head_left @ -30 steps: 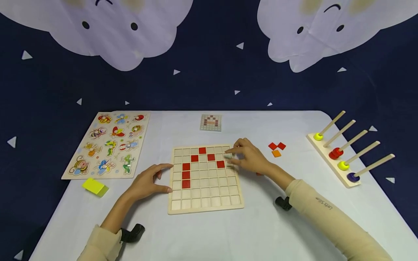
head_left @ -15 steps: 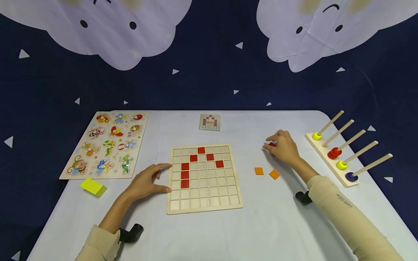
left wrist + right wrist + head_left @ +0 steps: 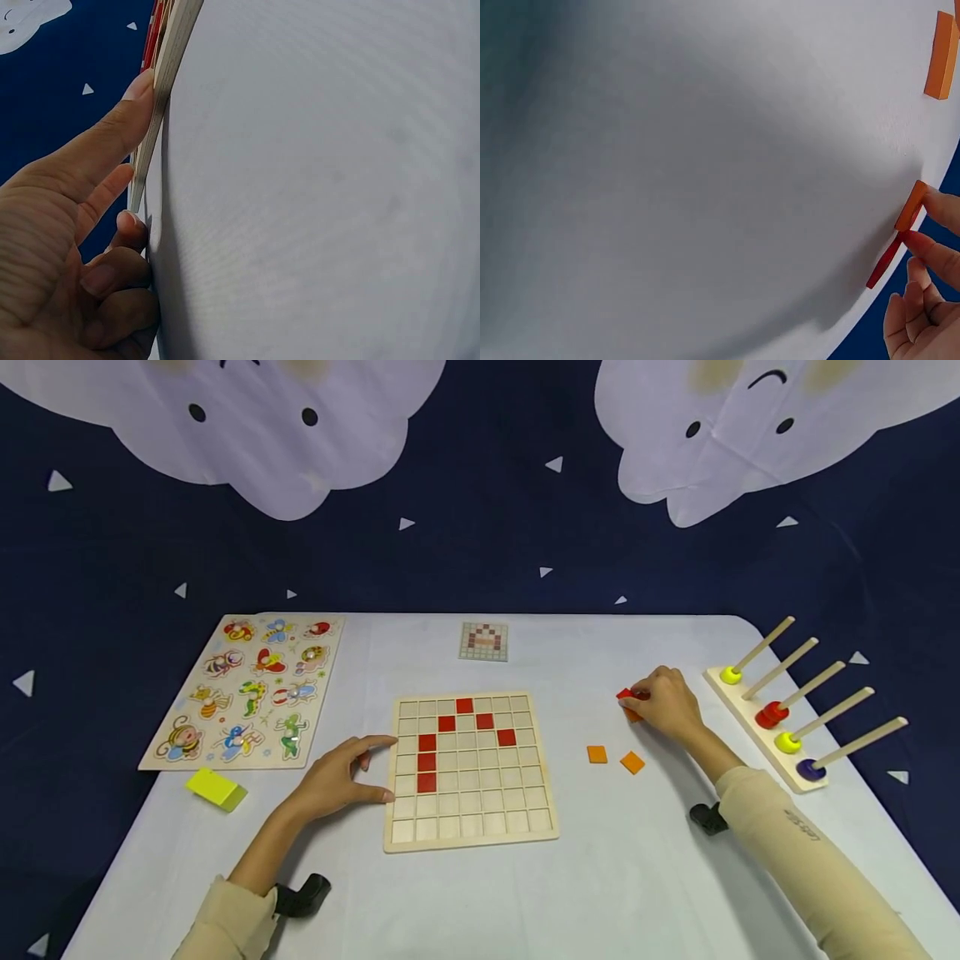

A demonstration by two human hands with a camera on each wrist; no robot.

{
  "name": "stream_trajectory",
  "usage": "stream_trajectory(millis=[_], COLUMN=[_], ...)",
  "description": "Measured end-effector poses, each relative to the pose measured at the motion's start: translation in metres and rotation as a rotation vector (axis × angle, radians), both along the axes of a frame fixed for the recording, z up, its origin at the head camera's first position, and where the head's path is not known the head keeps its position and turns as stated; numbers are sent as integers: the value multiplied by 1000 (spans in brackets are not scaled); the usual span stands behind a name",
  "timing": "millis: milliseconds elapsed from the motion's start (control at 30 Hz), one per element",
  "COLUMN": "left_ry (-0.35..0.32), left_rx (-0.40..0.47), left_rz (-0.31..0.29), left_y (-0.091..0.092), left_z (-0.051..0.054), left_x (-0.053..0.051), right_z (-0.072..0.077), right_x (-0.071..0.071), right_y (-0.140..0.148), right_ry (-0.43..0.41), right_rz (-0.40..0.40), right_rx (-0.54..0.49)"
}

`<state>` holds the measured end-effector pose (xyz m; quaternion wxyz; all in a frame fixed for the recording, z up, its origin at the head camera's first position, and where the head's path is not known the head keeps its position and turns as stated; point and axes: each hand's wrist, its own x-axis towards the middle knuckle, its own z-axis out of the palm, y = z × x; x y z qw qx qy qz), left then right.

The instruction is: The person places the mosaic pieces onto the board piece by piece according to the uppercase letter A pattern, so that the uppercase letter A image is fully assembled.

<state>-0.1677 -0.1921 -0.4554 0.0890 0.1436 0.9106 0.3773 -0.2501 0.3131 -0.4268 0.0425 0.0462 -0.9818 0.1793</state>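
The left hand (image 3: 333,782) rests its thumb and index finger, spread apart, against the left edge of the wooden grid board (image 3: 480,802); in the left wrist view the thumb touches the board's side (image 3: 166,82). Several red tiles (image 3: 427,762) lie in the board's cells. Right of the board, the right hand (image 3: 667,706) pinches a red tile between thumb and index finger, partly hidden by the fingertips. Against it are another red tile (image 3: 885,262) and an orange tile (image 3: 910,205). Two more orange tiles (image 3: 597,754) lie nearer the person.
A small pattern card (image 3: 483,642) lies behind the board. At left are an insect puzzle board (image 3: 258,681) and a yellow-green block (image 3: 216,789). A peg stand (image 3: 750,710) with coloured beads stands at right.
The right hand has left the board's right side and moved right to the loose tiles, its fingers now closed on a red one. The left hand stays in place.
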Motion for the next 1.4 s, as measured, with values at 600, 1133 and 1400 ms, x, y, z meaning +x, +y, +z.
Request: stream_trajectory(millis=[600, 1133, 1400], left_ry=[-5, -4, -2], left_rx=[-9, -15, -14], left_rz=[1, 5, 0], left_y=[1, 1, 1], left_z=[-2, -1, -1], left_x=[0, 0, 0], right_z=[-4, -2, -5], right_x=[2, 28, 38], right_y=[-4, -60, -85], right_ry=[20, 107, 89], right_rz=[36, 283, 369], right_rx=[-54, -118, -140])
